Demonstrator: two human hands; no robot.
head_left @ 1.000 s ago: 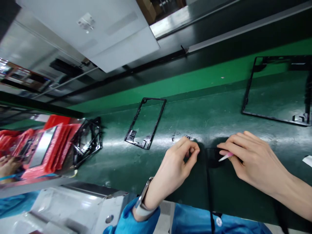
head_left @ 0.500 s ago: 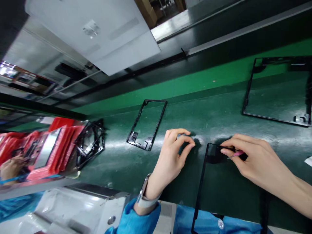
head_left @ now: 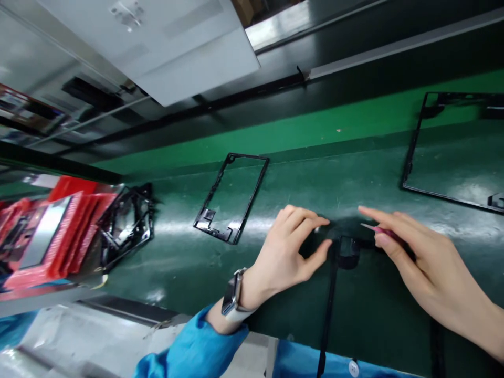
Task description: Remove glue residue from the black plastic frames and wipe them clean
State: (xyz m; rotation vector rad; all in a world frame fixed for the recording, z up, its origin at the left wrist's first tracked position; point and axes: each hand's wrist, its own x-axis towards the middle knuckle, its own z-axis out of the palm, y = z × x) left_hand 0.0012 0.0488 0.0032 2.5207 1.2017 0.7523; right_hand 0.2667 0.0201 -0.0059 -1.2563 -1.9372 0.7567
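Observation:
In the head view, a large thin black frame [head_left: 331,310] runs from the green bench down past its front edge. My left hand [head_left: 293,241] is at its upper left corner, thumb and forefinger apart with nothing visible between them. Its thumb tip is close to that corner; whether it touches I cannot tell. Over the frame's top edge, my right hand [head_left: 421,268] holds a small pink tool [head_left: 384,231] with a thin pointed pale tip. The forefinger is stretched out above the tool, and the tip points left toward my left hand. My right hand hides part of the top edge.
One smaller black frame [head_left: 203,203] lies on the green bench [head_left: 307,184] behind my left hand. Another black frame [head_left: 411,142] lies at the far right. Red bubble-wrap sleeves [head_left: 71,231] and a heap of black frames [head_left: 129,226] are at the left. A white panel [head_left: 189,47] overhangs the back.
The view has shifted, so the bench things sit further left. My right forefinger has lifted from the black frame, and the left thumb and forefinger have spread and come to its corner.

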